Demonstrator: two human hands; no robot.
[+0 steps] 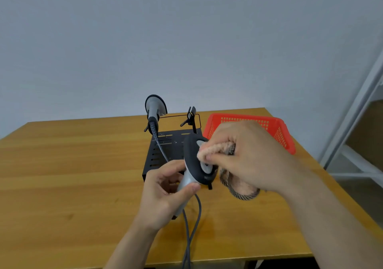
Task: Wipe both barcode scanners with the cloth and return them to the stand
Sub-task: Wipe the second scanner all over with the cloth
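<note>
My left hand (163, 196) grips the grey handle of a barcode scanner (193, 161), held above the table with its black head facing me. My right hand (248, 154) holds a pink and grey cloth (215, 149) bunched in its fingers and presses it on the scanner's window. More of the cloth hangs below that hand. The second scanner (155, 109) sits upright in the left cradle of the black metal stand (163, 152). The stand's right cradle (191, 116) holds nothing. Grey cables (193, 223) run from the scanners toward the table's front edge.
A red plastic basket (277, 129) stands just right of the stand, behind my right hand. The wooden table (72, 175) meets a pale wall at the back. A white shelf frame (356, 144) stands off the table's right side.
</note>
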